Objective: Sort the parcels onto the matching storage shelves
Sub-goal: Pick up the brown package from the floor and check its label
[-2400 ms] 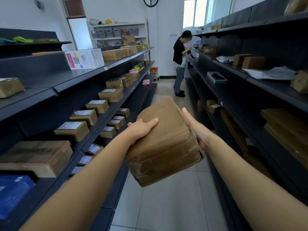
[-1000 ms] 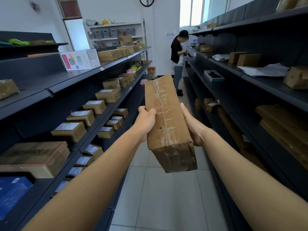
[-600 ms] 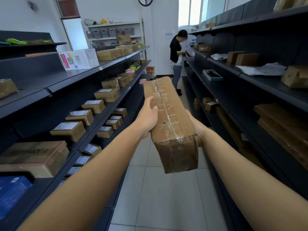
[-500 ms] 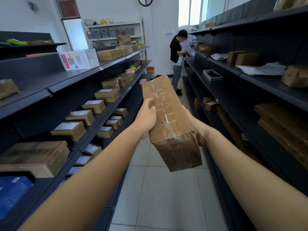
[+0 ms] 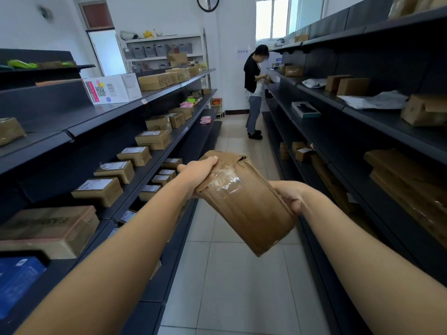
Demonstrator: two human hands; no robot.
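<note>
I hold a long brown cardboard parcel (image 5: 244,201), sealed with clear tape, out in front of me over the aisle. My left hand (image 5: 198,172) grips its far upper-left end and my right hand (image 5: 291,195) grips its right edge. The parcel lies tilted, its near end pointing down and to the right. No label shows on the faces turned to me. Dark shelves run on both sides: the left shelving (image 5: 167,151) carries several labelled boxes, the right shelving (image 5: 358,110) holds fewer parcels.
A person in a black top (image 5: 254,90) stands at the far end of the aisle by the right shelves. A white box with a QR code (image 5: 112,88) sits on the upper left shelf. The tiled floor (image 5: 232,274) runs between the racks.
The parcel has turned from standing on end to lying lower and flatter, its near end swung right. My left hand moved onto its far end; my right hand shifted along its side.
</note>
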